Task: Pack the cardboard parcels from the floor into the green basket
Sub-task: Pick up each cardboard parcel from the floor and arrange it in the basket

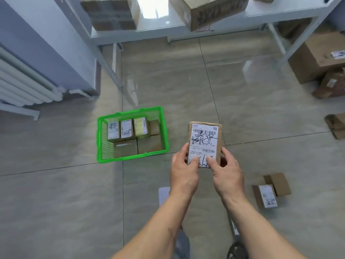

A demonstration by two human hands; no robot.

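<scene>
While held: the parcel in hand (204, 143) sits up off the floor, label face up, to the right of the green basket (99, 139) and not yet over it.
Left hand: left hand (183, 170) grips the parcel's near left corner, thumb on the label, fingers under.
Right hand: right hand (226, 170) grips the near right corner the same way, thumb pressed on the label.
Basket state: packed parcels (128, 128) stand upright in a row along the far wall; two flatter boxes lie along the near side. Little open room shows; the far right corner looks the least filled.
Step judged: carry left over the rim, then lower. A two-hand hold at one end leaves the far end free to dip, so keeping it level matters.
Fit advice: probably lay it flat on the low near-side boxes, or turn it on edge to match the upright row.
Risk: catching the basket rim, or knocking the standing row over.
Still on floor: two small boxes (270, 189) near right, touching; one box (336, 125) at the right edge; larger cartons (313, 58) far right.
Surroundings: shelf (168, 28) with cartons beyond the basket; radiator (24, 83) at left. Nothing lies between the hands and the basket.
</scene>
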